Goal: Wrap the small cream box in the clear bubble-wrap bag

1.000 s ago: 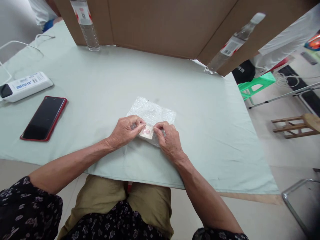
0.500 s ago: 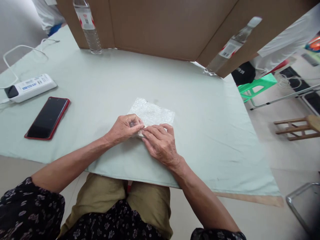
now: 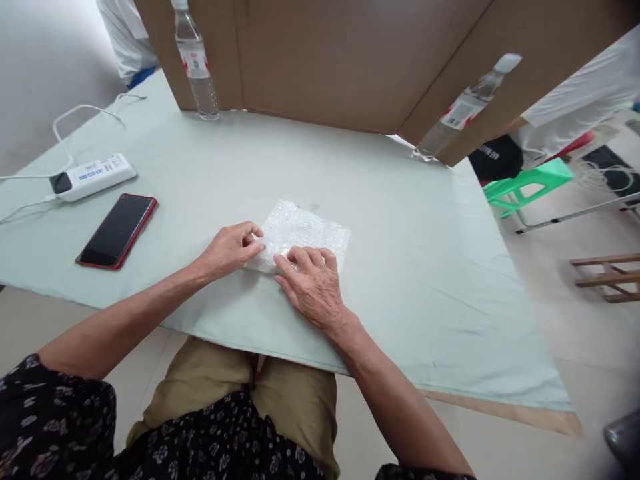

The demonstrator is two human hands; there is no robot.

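Both hands (image 3: 270,267) on bubble wrap (image 3: 305,230)

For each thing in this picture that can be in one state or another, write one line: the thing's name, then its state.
bubble wrap: lying flat on the table, near edge pressed down by both hands.
left hand: fingertips on the wrap's left edge.
right hand: flat on the wrap.
phone: face up, screen dark.
power strip: cable plugged in.
left bottle: upright.
right bottle: capped.
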